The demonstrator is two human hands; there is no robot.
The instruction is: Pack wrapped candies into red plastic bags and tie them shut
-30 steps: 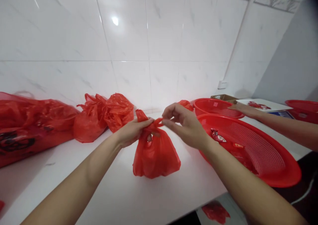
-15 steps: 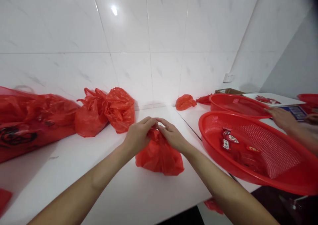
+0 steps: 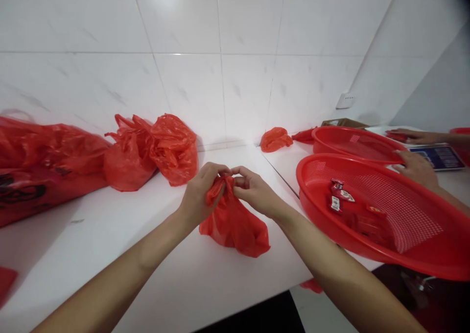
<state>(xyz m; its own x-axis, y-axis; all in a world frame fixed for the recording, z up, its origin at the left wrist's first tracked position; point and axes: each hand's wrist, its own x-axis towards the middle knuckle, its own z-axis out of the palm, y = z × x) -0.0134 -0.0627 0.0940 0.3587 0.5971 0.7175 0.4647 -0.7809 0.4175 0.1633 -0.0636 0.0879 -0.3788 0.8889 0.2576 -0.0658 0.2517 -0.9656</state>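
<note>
A red plastic bag (image 3: 238, 230) rests on the white table in front of me, its lower part bulging and its neck gathered upward. My left hand (image 3: 203, 193) grips the gathered top from the left, fingers curled over the plastic. From the right, my right hand (image 3: 255, 188) pinches the same neck, thumb and fingertips close to those of the left. What the bag contains is hidden by the plastic.
Two filled red bags (image 3: 174, 149) and a large printed red bag (image 3: 47, 166) stand at the left. To the right, a red plastic basket (image 3: 306, 176) holds several wrapped pieces; a second basket (image 3: 323, 142) is behind it. A co-worker's hand (image 3: 418, 169) touches that one, near a scale (image 3: 440, 157).
Both hands still hold the bag's neck, now bunched tighter with more plastic showing between the fingers. The co-worker's other hand has reached over beside the scale. The view has tilted down slightly.
</note>
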